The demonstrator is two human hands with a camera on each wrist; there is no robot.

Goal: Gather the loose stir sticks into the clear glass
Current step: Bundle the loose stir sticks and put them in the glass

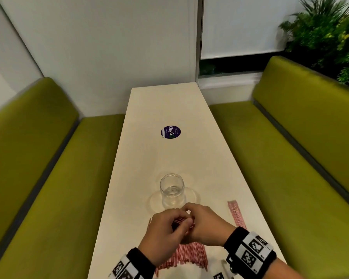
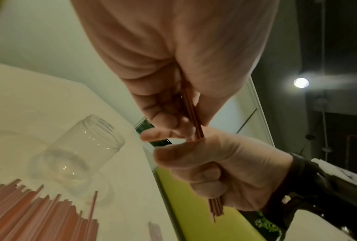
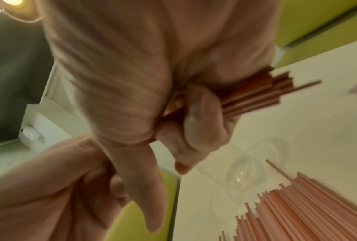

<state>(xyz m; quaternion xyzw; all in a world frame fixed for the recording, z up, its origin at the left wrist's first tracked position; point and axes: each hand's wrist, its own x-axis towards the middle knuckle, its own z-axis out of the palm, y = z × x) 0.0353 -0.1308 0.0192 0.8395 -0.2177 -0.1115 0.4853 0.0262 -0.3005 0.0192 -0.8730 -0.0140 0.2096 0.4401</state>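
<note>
An empty clear glass [image 1: 172, 189] stands upright on the white table [image 1: 169, 109], just beyond my hands. Both hands meet over a spread pile of thin red-and-white stir sticks [image 1: 190, 256] at the near edge. My right hand [image 1: 199, 220] grips a small bundle of sticks [image 3: 256, 94] in its curled fingers. My left hand [image 1: 169, 228] pinches the same bundle [image 2: 193, 114] between thumb and fingers. The bundle [image 1: 181, 221] is mostly hidden between the hands in the head view. The glass [image 2: 80, 150] shows to the left of the hands in the left wrist view.
A second strip of sticks [image 1: 236, 214] lies on the table to the right of my hands. A round purple sticker [image 1: 170, 132] sits further up the table. Green benches [image 1: 48, 178] flank both long sides; a plant [image 1: 330, 33] stands at the back right.
</note>
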